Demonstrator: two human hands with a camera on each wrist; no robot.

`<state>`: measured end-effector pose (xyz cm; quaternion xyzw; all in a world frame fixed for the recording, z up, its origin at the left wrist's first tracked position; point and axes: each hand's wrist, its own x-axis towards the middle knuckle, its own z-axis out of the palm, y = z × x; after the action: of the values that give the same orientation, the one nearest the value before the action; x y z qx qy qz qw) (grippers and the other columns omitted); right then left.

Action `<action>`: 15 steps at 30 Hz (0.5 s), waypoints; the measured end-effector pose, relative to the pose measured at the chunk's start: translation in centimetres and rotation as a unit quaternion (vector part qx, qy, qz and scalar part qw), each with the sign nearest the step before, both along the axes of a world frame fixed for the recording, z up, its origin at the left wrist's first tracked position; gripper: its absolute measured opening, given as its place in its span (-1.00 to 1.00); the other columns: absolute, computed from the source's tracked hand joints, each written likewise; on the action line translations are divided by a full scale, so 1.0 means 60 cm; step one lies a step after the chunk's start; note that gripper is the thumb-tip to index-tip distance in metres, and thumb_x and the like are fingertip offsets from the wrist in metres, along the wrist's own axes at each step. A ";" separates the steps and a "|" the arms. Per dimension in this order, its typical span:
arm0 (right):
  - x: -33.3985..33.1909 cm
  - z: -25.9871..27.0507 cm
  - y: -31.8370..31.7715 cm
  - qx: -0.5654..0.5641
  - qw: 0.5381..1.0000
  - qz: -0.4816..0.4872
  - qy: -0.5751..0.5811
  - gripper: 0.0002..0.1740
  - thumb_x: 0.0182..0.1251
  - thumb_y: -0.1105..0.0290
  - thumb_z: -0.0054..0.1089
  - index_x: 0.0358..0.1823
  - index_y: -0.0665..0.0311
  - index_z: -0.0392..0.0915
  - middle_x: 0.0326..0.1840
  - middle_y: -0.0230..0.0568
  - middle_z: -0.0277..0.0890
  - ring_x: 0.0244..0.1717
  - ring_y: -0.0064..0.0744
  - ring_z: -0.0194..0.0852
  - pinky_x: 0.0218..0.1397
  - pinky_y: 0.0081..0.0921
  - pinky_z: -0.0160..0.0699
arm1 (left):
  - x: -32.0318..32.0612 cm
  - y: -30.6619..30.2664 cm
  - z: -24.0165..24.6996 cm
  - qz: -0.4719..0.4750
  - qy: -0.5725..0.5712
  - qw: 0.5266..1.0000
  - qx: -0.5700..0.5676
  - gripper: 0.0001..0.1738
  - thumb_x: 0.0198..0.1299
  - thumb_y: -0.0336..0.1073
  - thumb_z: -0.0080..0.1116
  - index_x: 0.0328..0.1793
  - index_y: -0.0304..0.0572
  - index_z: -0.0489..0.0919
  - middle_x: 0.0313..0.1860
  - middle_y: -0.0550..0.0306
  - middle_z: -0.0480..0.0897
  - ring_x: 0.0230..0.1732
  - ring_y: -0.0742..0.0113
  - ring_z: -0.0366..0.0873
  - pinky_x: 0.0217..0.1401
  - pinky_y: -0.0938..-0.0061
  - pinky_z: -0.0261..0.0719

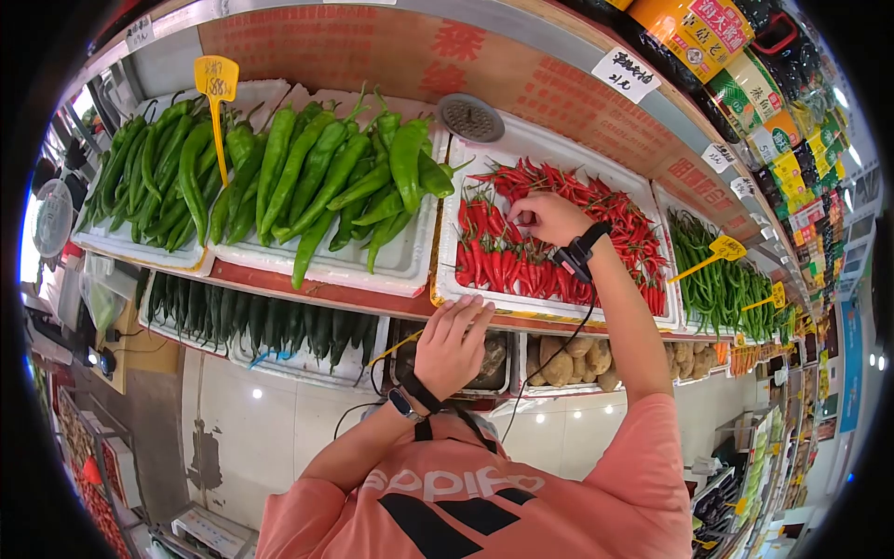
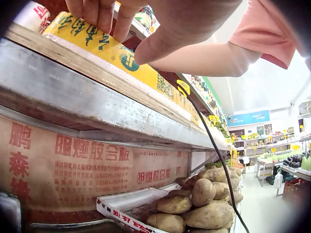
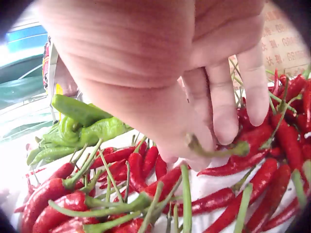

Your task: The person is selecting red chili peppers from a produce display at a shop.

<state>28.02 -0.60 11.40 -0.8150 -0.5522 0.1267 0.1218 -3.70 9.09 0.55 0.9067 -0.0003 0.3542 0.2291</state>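
Note:
Red chilies [image 1: 503,265] [image 3: 286,141] fill a white foam tray [image 1: 663,321]. My right hand [image 1: 549,219] [image 3: 146,82] is over the tray's left part, fingers bent down among the chilies. Thumb and fingertips come together at a red chili [image 3: 233,165]; the contact is partly hidden. A curved green stem crosses in front of the thumb in the right wrist view. My left hand [image 1: 453,345] [image 2: 184,24] rests with extended, relaxed fingers at the tray's yellow front edge [image 2: 92,41], holding nothing.
Long green peppers [image 1: 317,177] lie in trays at left, thin green chilies [image 1: 712,270] at right. A round metal dish [image 1: 470,118] stands behind. Below are dark green vegetables [image 1: 251,317] and potatoes [image 1: 559,361] [image 2: 209,213]. A black cable [image 2: 214,141] hangs between the wrists.

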 end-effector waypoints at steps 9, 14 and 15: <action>-0.027 0.009 0.001 -0.038 0.998 0.036 -0.035 -0.70 0.21 0.66 0.39 -0.07 0.14 0.72 -0.12 -0.19 0.55 -0.04 -0.10 0.67 0.04 -0.16 0.67 | 0.000 0.000 0.002 0.003 -0.001 1.000 0.003 -0.39 0.30 -0.30 0.28 0.52 -0.09 0.60 0.45 0.08 0.60 0.53 0.15 0.50 0.68 0.10 0.40; -0.027 0.016 -0.001 0.002 1.000 -0.004 -0.023 -0.75 0.26 0.56 0.41 -0.08 0.06 0.74 -0.04 -0.20 0.55 0.05 -0.05 0.68 0.10 -0.10 0.65 | 0.001 -0.001 -0.004 0.000 0.000 1.000 0.001 -0.39 0.29 -0.28 0.33 0.51 -0.05 0.63 0.45 0.07 0.60 0.52 0.11 0.49 0.65 0.03 0.41; -0.026 0.019 -0.002 0.021 1.000 -0.015 -0.010 -0.75 0.28 0.55 0.40 -0.06 0.05 0.75 -0.01 -0.19 0.55 0.07 -0.06 0.68 0.12 -0.10 0.65 | 0.000 0.000 -0.004 0.000 0.001 1.000 0.003 -0.39 0.29 -0.28 0.33 0.51 -0.06 0.63 0.45 0.07 0.60 0.52 0.10 0.49 0.65 0.03 0.41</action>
<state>26.48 -0.74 12.53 -0.8215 -0.5439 0.1047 0.1350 -3.68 9.06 0.34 0.9077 -0.0011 0.3531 0.2265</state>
